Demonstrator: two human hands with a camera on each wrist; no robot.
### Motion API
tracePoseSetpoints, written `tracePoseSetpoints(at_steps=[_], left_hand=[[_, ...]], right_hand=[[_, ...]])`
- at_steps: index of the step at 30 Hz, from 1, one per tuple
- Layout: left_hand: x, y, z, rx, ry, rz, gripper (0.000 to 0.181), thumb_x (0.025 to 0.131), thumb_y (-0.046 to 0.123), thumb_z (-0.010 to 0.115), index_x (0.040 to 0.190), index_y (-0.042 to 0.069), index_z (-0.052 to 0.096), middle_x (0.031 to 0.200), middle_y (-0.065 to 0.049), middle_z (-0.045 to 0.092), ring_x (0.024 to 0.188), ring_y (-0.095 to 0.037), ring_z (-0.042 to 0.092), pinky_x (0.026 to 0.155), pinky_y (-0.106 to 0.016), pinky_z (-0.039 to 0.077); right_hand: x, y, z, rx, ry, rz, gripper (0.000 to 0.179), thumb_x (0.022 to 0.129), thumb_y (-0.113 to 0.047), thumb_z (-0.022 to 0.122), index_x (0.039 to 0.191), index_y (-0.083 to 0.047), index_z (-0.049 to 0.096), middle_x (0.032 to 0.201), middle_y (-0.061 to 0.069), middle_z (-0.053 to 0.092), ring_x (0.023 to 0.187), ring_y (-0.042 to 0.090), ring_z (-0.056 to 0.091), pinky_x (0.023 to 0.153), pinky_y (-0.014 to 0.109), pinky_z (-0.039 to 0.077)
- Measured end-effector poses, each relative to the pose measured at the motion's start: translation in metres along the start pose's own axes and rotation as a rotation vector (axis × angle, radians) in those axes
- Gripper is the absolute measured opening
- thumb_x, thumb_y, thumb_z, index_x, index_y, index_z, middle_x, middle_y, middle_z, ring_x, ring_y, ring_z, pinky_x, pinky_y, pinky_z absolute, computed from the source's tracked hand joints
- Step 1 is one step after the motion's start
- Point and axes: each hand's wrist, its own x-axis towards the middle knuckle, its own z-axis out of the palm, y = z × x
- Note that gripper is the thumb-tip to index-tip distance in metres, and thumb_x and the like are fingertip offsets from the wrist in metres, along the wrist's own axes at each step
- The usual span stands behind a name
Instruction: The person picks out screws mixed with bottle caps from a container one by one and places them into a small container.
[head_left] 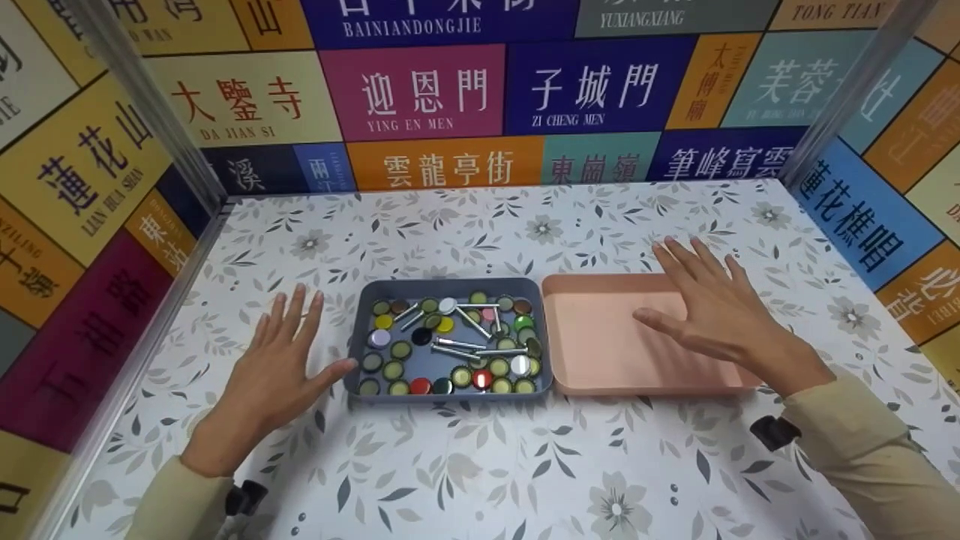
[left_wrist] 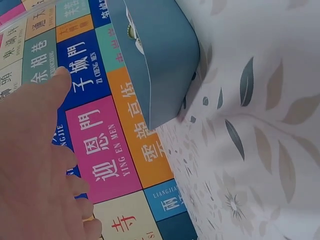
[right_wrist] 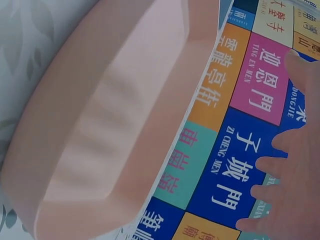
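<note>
A blue-grey tray (head_left: pixel 360 322) stands mid-table, holding several bottle caps (head_left: pixel 400 350) in mixed colours and several silver screws or bolts (head_left: pixel 474 323). Against its right side sits a pink tray (head_left: pixel 592 337) with nothing in it but shadow. My left hand (head_left: pixel 274 375) is spread beside the left wall of the blue-grey tray, thumb tip near the rim. Fingers spread, my right hand (head_left: pixel 712 315) hovers over the right part of the pink tray and hides its far right corner. Both hands hold nothing. In the right wrist view, finger shadows fall on the pink tray's floor (right_wrist: pixel 115 110).
The table wears a white cloth (head_left: pixel 450 457) printed with leaves and flowers. Panels of coloured signs (head_left: pixel 427 90) stand behind and on both sides, joined by metal corner posts (head_left: pixel 172 112). Each sleeve carries a dark strap (head_left: pixel 776 433) near the wrist.
</note>
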Motion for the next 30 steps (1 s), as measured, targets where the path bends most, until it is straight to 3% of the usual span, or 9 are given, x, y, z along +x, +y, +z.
tracePoseSetpoints(at_steps=[8,15,30], left_hand=[[-0.002,0.008,0.004,-0.019,-0.006,0.02,0.099,0.095,0.065,0.054,0.162,0.011,0.006,0.169,-0.017,-0.002,0.156,-0.041,-0.004,0.125,-0.057,0.007],[-0.005,0.012,0.01,-0.048,-0.013,0.006,0.106,0.089,0.07,0.057,0.163,0.013,0.005,0.17,-0.013,-0.002,0.156,-0.041,0.0,0.115,-0.066,0.027],[-0.009,0.014,0.031,-0.158,-0.036,-0.02,0.113,0.084,0.068,0.066,0.163,0.015,0.004,0.171,-0.01,-0.001,0.156,-0.04,0.004,0.103,-0.068,0.04]], right_hand=[[0.004,-0.014,0.007,-0.019,0.003,-0.043,0.093,0.095,-0.067,0.049,0.162,-0.012,0.013,0.169,0.016,0.013,0.155,0.043,0.007,0.119,0.07,0.004],[0.007,-0.027,0.015,-0.045,0.024,-0.101,0.09,0.095,-0.064,0.051,0.16,-0.01,0.022,0.167,0.016,0.022,0.154,0.043,0.013,0.121,0.066,0.007],[0.017,-0.053,0.027,-0.021,0.061,-0.239,0.082,0.094,-0.054,0.062,0.156,-0.008,0.035,0.161,0.015,0.036,0.15,0.042,0.026,0.12,0.063,0.019]])
